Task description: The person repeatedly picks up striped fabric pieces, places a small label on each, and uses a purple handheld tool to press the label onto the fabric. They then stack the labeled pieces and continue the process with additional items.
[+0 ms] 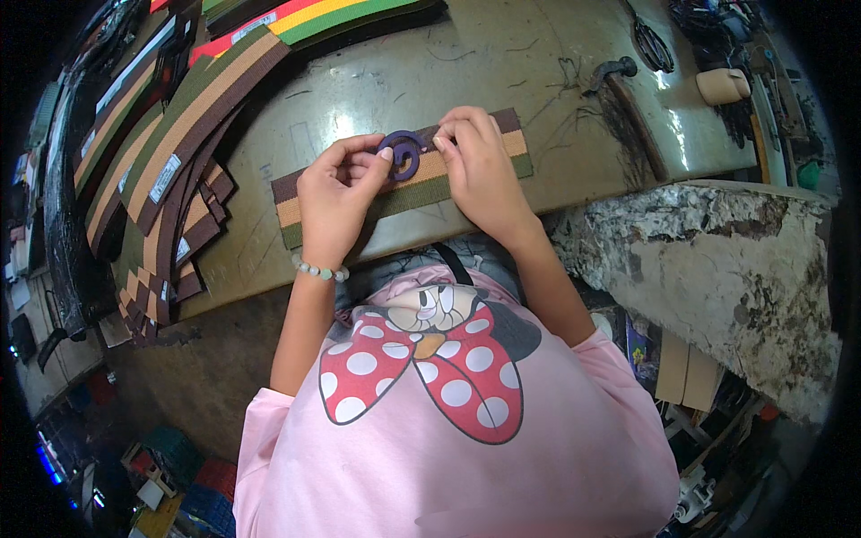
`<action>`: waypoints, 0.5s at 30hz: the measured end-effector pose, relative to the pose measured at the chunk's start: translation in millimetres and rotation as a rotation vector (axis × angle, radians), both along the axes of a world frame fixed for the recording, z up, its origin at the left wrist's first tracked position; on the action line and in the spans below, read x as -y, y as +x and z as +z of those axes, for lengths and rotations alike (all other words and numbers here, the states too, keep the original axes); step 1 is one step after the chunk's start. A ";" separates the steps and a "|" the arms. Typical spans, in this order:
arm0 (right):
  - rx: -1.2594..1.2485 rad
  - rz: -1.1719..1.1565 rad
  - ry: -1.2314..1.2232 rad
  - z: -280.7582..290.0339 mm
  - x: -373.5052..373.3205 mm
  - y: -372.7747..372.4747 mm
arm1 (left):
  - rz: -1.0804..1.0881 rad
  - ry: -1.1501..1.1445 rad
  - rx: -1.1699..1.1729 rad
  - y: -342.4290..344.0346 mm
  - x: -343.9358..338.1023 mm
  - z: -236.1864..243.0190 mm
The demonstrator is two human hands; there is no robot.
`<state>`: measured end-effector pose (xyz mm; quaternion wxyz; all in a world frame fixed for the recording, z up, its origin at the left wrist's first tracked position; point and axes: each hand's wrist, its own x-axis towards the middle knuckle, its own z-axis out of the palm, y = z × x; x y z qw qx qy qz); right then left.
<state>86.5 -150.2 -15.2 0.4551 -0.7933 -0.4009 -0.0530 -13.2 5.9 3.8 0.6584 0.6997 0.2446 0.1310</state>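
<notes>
A short strip of woven webbing (pixel 417 193), striped brown, tan and green, lies across the worktable in front of me. Over its middle, my left hand (pixel 339 190) pinches a dark purple ring-shaped piece (pixel 402 136) with a curl inside it, between thumb and fingers. My right hand (pixel 484 175) is just to the right, above the strip's right half. Its thumb and fingertips are pressed together near the ring; whatever they hold is too small to make out.
Stacks of striped webbing with white labels (pixel 175 166) cover the table's left side. A red, yellow and green roll (pixel 332 22) lies at the back. To the right are a hammer (pixel 637 125), black-handled scissors (pixel 653 47) and a beige container (pixel 723 86). A worn, stained surface (pixel 717 260) adjoins the right edge.
</notes>
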 end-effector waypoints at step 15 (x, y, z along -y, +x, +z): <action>-0.029 -0.162 -0.130 10.0 26.3 35.7 | 0.166 -0.258 0.175 -12.6 -14.4 5.0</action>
